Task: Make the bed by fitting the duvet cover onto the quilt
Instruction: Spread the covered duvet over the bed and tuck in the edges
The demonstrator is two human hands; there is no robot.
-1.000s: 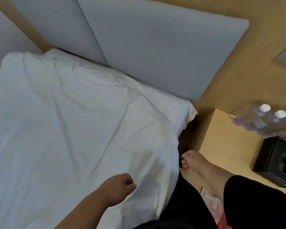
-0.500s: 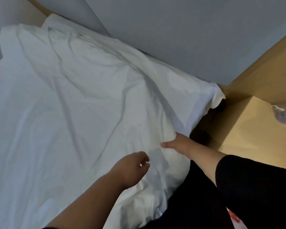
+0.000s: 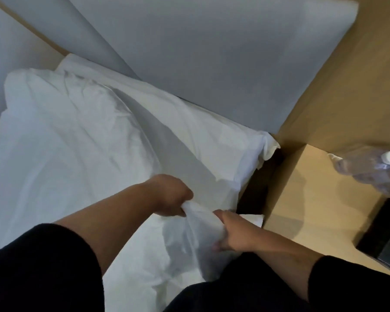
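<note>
Two hands hold the same bunch of white cloth at the near side of the bed. The left hand (image 3: 169, 194) has its fingers curled tight around the top of the bunch. The right hand (image 3: 231, 233) grips the cloth lower down, with the thumb on one side and the fingers tucked behind it. Both hands are close together, just apart, and the cloth runs between them.

That cloth is the duvet cover (image 3: 196, 224) (it is thin, and a bit of light shows through it). It hangs down from the hands toward the person's dark trousers (image 3: 234, 293). The rest of the white bedding (image 3: 77, 154) lies in big soft folds across the bed, up to the far corner. I cannot tell which folds are the quilt and which are the cover.

Both arms wear black sleeves (image 3: 43, 266) pushed up, so the forearms are bare.

Grey padded panels (image 3: 212, 64) stand behind the bed. Beside the bed, on the right, is a wooden bedside table (image 3: 302, 210). A clear bottle (image 3: 378, 167) with a white cap sits at its far edge, and a black box (image 3: 387, 239) sits nearer.
</note>
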